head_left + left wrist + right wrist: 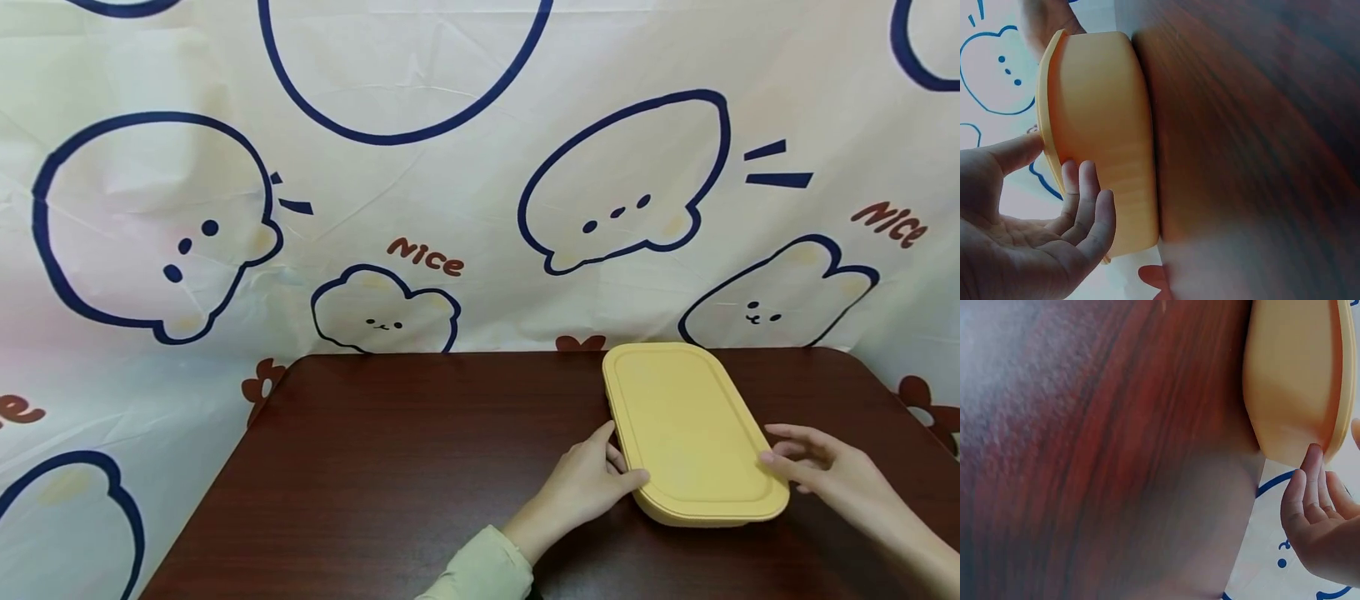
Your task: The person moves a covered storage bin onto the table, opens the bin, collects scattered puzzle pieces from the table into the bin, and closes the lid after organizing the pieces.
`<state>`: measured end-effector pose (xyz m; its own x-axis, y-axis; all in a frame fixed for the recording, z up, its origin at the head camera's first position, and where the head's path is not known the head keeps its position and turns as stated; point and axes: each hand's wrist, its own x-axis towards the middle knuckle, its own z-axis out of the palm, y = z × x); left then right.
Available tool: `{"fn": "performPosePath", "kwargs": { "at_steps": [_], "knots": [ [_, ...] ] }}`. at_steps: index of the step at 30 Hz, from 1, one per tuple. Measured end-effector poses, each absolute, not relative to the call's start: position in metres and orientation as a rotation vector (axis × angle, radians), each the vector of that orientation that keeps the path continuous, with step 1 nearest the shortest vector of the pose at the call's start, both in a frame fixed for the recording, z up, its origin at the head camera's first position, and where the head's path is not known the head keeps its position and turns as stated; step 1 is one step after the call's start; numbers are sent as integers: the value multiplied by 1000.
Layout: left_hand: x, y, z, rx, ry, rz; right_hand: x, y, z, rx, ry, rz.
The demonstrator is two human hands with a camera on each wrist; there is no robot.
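Note:
A yellow rectangular box with rounded corners stands on the table, its flat yellow lid seated on top. At the box's left long side, my left hand holds the lid's edge, thumb on the rim and fingers against the wall below it. Opposite, my right hand grips the right edge near the front corner, its thumb on the rim. In the right wrist view, that hand's fingers reach the side wall under the rim. What is inside the box is hidden.
The dark brown wooden table extends to the left of the box. Behind its far edge hangs a pale cloth printed with cartoon faces and the word "Nice". The box stands close to that far edge.

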<state>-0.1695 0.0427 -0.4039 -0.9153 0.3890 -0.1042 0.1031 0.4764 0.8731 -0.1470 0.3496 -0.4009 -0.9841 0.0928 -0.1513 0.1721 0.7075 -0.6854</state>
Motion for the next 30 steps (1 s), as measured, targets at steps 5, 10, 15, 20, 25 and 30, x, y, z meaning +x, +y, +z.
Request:
{"fn": "performPosePath", "kwargs": {
  "at_steps": [5, 10, 15, 20, 25, 30],
  "knots": [
    [-169, 43, -404, 423, 2420, 1416, -145, 347, -406, 191, 2784, -1159],
    [-167, 44, -402, 409, 2417, 1387, -143, 348, -409, 156, 2778, -1157],
    [-168, 45, -402, 410, 2425, 1360, -144, 350, -409, 125, 2780, -1138],
    [-172, 46, -402, 396, 2434, 1370, -147, 352, -409, 117, 2769, -1148],
    [-178, 45, -400, 446, 2501, 1333, -153, 352, -407, 133, 2770, -1110],
    [-187, 43, -397, 465, 2573, 1291, -163, 351, -405, 63, 2858, -1094]
  ]
}}
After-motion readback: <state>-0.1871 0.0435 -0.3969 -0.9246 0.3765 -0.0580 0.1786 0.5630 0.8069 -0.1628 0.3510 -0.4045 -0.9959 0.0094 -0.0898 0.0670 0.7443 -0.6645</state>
